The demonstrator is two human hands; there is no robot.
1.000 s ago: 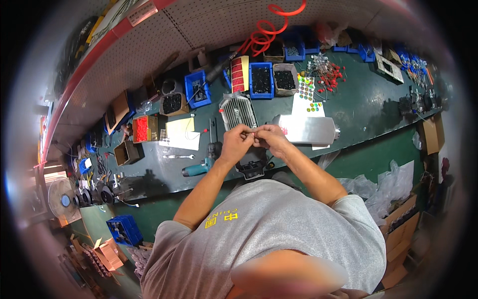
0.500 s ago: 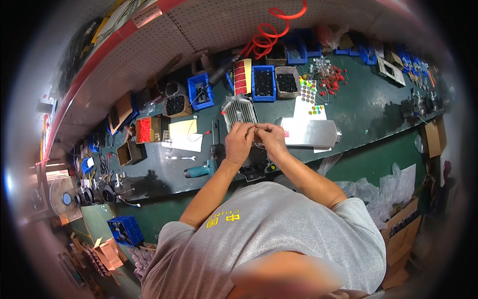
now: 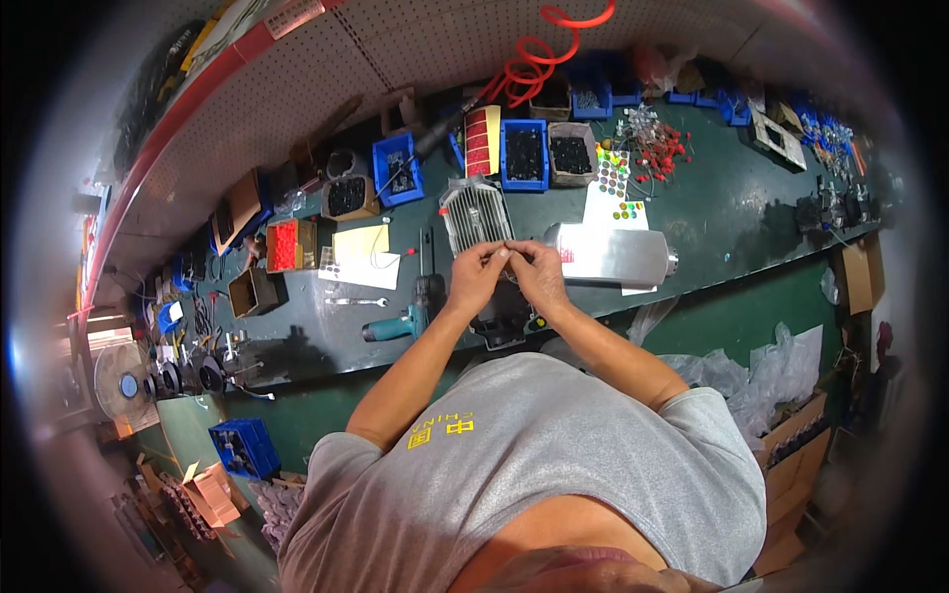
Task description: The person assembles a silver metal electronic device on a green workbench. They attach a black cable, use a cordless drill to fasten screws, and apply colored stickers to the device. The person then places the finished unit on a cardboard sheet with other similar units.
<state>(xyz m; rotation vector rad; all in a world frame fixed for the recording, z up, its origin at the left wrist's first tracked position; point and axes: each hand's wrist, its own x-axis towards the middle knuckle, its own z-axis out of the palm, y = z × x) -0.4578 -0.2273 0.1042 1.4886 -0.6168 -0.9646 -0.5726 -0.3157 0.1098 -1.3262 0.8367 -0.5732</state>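
My left hand (image 3: 477,278) and my right hand (image 3: 539,276) meet fingertip to fingertip over the near end of a ribbed metal housing (image 3: 475,215). Both are closed in a pinch; whatever sits between the fingers is too small to name. Beneath my wrists lies a black part (image 3: 502,330), partly hidden by my left hand. A smooth silver metal cover (image 3: 618,256) rests just right of my right hand. Left of my left forearm, a teal power drill (image 3: 393,325) lies on its side, with an open-end wrench (image 3: 357,301) beyond it.
Blue bins (image 3: 524,156) and cardboard boxes (image 3: 346,198) of small black parts line the bench's back. Red-tipped wires (image 3: 660,150) are heaped at the back right, near a sticker sheet (image 3: 613,173). A coiled red hose (image 3: 534,61) hangs above. A box of red parts (image 3: 289,245) stands left.
My fingertips have drawn closer together over the housing, and the red tip seen between them before is now hidden. The view has shifted slightly.
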